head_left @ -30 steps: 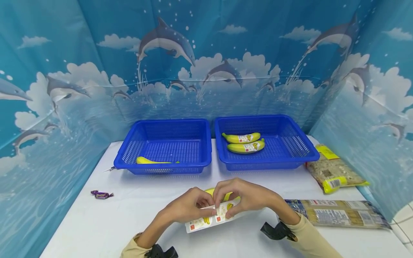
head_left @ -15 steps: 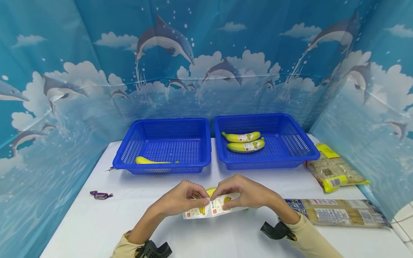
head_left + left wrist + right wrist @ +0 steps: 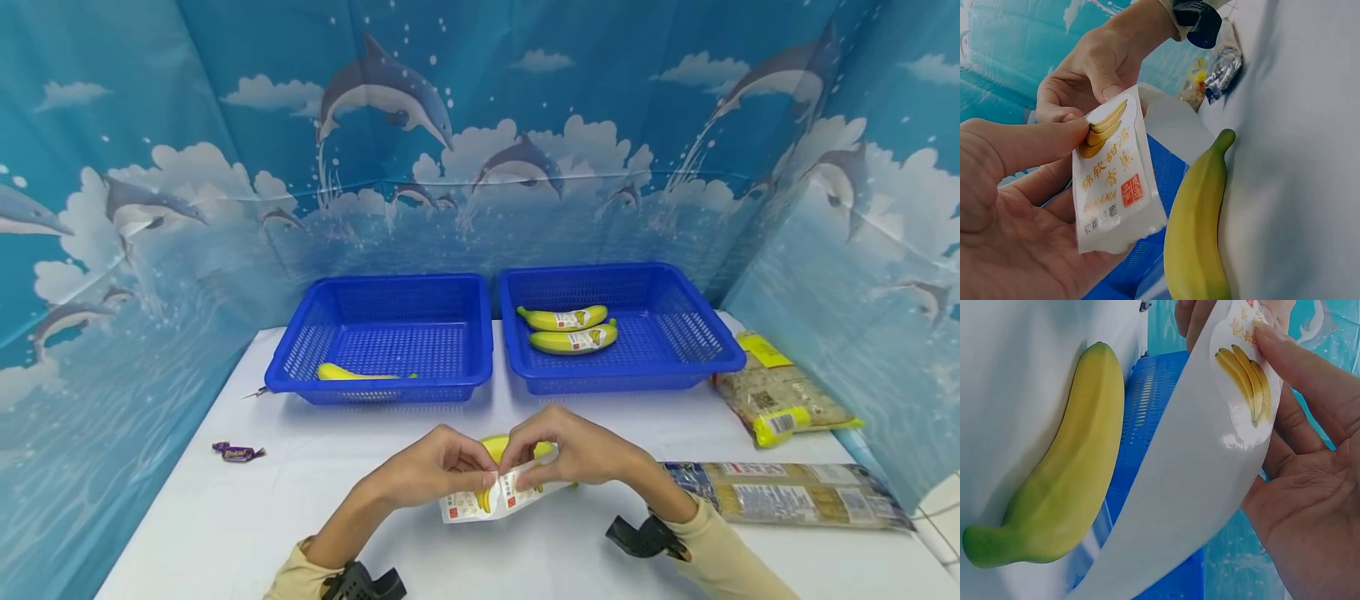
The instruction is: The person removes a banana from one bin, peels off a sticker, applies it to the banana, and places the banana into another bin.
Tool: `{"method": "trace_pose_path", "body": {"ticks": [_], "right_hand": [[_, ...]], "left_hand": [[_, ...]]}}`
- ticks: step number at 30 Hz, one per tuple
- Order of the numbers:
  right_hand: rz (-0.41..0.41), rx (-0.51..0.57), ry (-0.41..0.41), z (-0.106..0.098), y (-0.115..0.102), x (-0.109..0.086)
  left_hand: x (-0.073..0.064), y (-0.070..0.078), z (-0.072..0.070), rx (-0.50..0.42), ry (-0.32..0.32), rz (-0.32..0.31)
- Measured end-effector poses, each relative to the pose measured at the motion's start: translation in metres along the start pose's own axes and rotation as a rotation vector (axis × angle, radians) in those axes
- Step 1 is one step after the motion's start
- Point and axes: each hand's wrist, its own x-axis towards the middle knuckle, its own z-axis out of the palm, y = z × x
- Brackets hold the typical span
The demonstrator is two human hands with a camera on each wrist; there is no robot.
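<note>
Both hands hold a white strip of banana stickers (image 3: 480, 504) over the front middle of the table. My left hand (image 3: 423, 471) pinches it between thumb and fingers, and my right hand (image 3: 573, 450) pinches it right alongside. Between the two grips the strip bends. In the left wrist view the near sticker (image 3: 1113, 181) shows printed bananas, gold lettering and a red square. The right wrist view shows a long blank stretch of strip (image 3: 1160, 481) trailing from the fingers. A yellow banana with a green stem (image 3: 1066, 469) lies on the table behind the strip, partly hidden in the head view.
Two blue baskets stand at the back: the left basket (image 3: 390, 393) holds one banana (image 3: 352, 373), the right basket (image 3: 615, 382) two labelled bananas (image 3: 573, 340). A purple-wrapped candy (image 3: 238, 452) lies left. At right are a grain bag (image 3: 780, 396) and a long noodle pack (image 3: 787, 496).
Both hands lifted the strip slightly away from me, then it came back a little. It was nearly straight and now bends between the hands. Baskets and banana stayed put.
</note>
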Motion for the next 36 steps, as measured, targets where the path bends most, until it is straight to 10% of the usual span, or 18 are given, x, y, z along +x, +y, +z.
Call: {"method": "trace_pose_path", "body": {"ticks": [36], "right_hand": [[-0.061,0.046,0.028,0.0029,0.0042,0.0019]], "left_hand": [[0.0,-0.0023,0.008,0.181,0.079,-0.036]]}}
